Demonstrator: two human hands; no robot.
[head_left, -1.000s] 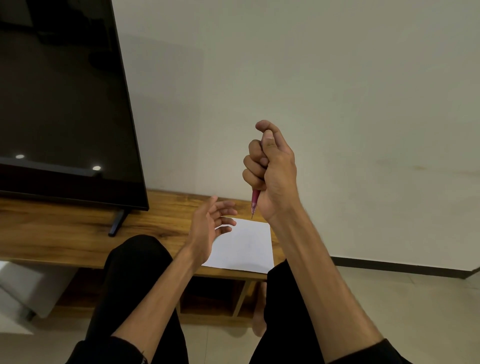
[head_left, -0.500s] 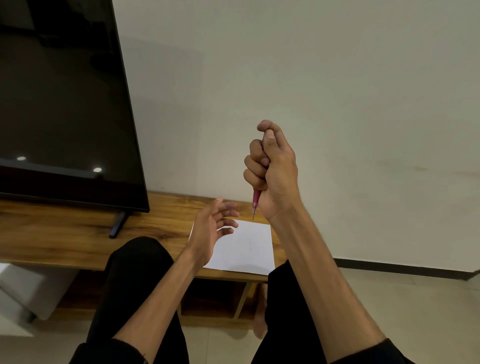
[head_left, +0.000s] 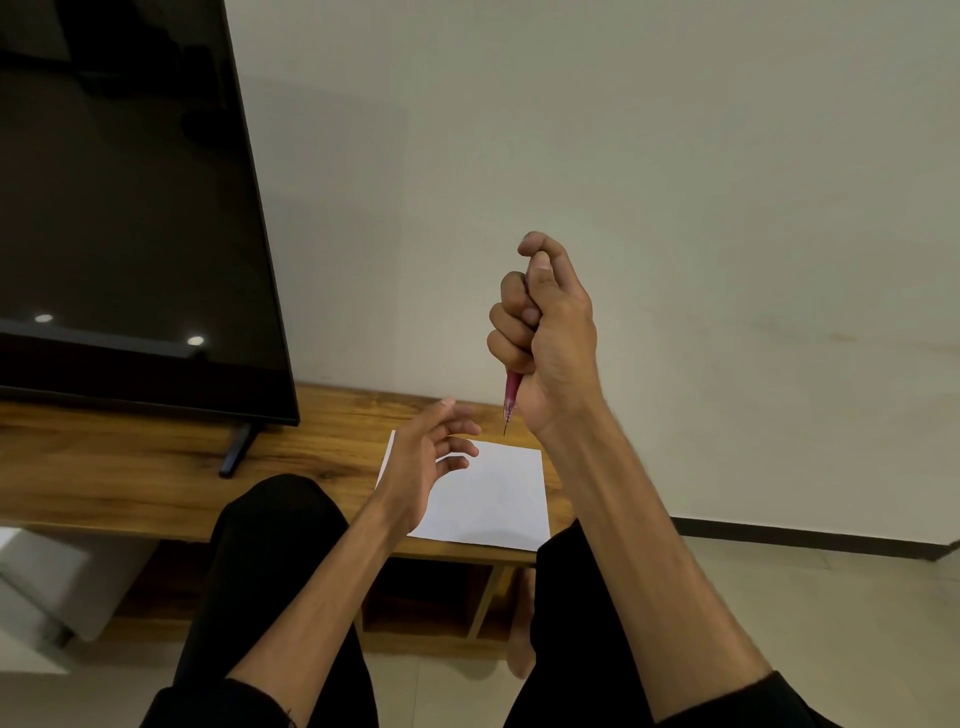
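My right hand (head_left: 550, 332) is raised in front of the wall, fingers curled in a fist round a red pen (head_left: 511, 399). The pen's tip points down, well above the paper. A white sheet of paper (head_left: 493, 499) lies flat on the low wooden shelf (head_left: 156, 467), near its right end. My left hand (head_left: 423, 457) hovers over the sheet's left part, palm turned inward, fingers loosely spread and holding nothing. Most of the pen is hidden inside my fist.
A large dark TV (head_left: 119, 208) stands on the shelf at the left, its foot (head_left: 236, 449) near the middle. My knees in black trousers (head_left: 270, 561) sit against the shelf's front edge. A pale wall rises behind; tiled floor (head_left: 779, 613) lies to the right.
Almost nothing has moved. My left hand has drifted slightly; my right hand keeps the pen held up in the same place.
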